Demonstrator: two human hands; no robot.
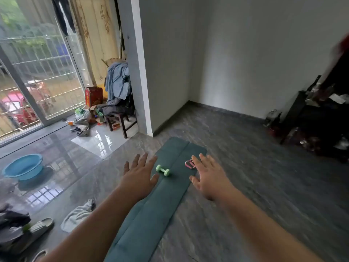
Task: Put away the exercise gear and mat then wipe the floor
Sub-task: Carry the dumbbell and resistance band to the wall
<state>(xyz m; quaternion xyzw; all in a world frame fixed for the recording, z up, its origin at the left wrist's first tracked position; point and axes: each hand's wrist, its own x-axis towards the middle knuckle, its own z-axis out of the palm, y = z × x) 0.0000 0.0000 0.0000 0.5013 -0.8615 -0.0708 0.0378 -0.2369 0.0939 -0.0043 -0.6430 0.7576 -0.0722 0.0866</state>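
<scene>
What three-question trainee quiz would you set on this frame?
1. True or false: the green dumbbell lies on the teal mat.
2. Which hand is nearer the pink band: A left hand, B right hand?
3. Fill in: the blue ____ stands on the floor at the left.

Key: 1 true; 2 B; 3 basin.

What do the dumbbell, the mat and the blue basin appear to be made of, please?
Dumbbell: smooth matte mint coating, likely rubber or vinyl. Mat: teal, soft-looking foam or padded fabric, judging by its lengthwise creases. Basin: probably plastic, with an even, slightly shiny blue surface.
</scene>
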